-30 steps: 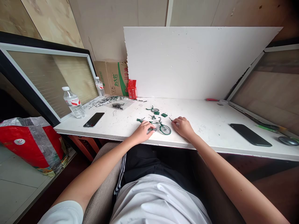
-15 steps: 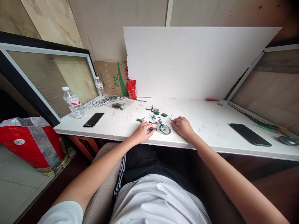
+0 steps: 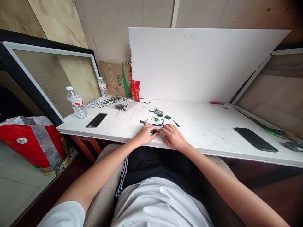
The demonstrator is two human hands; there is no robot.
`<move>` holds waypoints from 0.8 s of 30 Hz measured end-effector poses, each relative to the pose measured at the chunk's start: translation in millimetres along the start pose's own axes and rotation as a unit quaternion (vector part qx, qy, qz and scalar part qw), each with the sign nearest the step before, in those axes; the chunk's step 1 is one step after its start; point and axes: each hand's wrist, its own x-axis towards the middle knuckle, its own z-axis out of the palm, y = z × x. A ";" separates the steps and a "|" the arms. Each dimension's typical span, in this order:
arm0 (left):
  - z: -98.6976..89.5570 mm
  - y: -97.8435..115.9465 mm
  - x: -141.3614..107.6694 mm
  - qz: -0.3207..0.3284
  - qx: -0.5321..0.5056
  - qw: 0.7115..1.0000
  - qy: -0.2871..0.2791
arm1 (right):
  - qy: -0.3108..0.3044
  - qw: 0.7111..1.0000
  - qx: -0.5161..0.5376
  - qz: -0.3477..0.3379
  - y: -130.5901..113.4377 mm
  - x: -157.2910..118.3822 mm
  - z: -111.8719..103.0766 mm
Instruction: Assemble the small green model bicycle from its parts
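Observation:
A small green model bicycle (image 3: 162,122) is at the front of the white table, its handlebars showing beyond my fingers. My left hand (image 3: 146,134) is closed on its rear part. My right hand (image 3: 172,136) is closed too, its fingertips pinched on the bike near the crank and covering the front wheel. A thin dark tool (image 3: 176,123), like a small screwdriver, lies on the table past my right hand. Just beyond the bike lie small green pieces (image 3: 168,117) and a loose spoked wheel (image 3: 158,112) with a curved green part (image 3: 152,110).
On the table's left are a phone (image 3: 97,120), a water bottle (image 3: 77,102), black part frames (image 3: 107,101) and a plastic bag of dark parts (image 3: 121,107). A red box (image 3: 135,90) stands behind. Another phone (image 3: 256,139) and a mouse (image 3: 294,146) lie right.
My right hand has let go of the thin tool, now on the table, and moved left onto the bicycle. My left hand keeps its hold. The view has shifted slightly.

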 end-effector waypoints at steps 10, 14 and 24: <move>-0.8 1.5 0.0 0.007 -0.004 1.000 0.007 | 0.021 1.000 0.006 0.016 2.6 -1.7 1.1; -0.2 -0.2 -0.2 0.005 -0.009 1.000 0.008 | 0.022 1.000 0.012 0.016 3.1 -1.7 1.4; -2.0 2.7 0.0 0.004 0.001 1.000 0.005 | 0.027 0.999 0.032 0.007 1.8 -0.3 -0.9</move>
